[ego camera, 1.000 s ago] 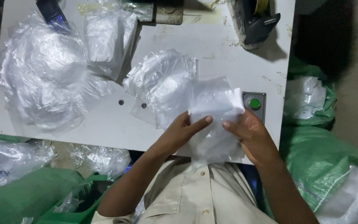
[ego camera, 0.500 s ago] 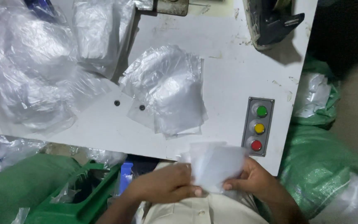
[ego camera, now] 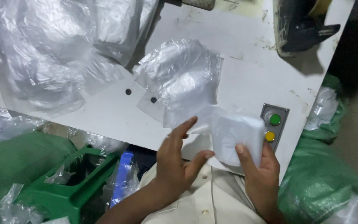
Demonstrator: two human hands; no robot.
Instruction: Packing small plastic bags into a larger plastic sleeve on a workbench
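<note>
My right hand (ego camera: 262,172) grips a white folded item inside a clear plastic bag (ego camera: 235,137) at the near edge of the white table (ego camera: 249,79). My left hand (ego camera: 179,159) is beside it, fingers spread, its fingertips touching the bag's loose open end. Just beyond lies a small stack of clear plastic bags (ego camera: 183,79) on the table.
A big heap of clear plastic (ego camera: 42,54) covers the table's left. A panel with green and yellow buttons (ego camera: 273,126) sits at the near right edge, a dark machine part (ego camera: 301,27) at the far right. Green sacks (ego camera: 315,182) and a green crate (ego camera: 69,188) flank my lap.
The camera view shifted. My hands brought the white item from my lap up to the table edge. My left hand let go and opened its fingers; the right still holds it.
</note>
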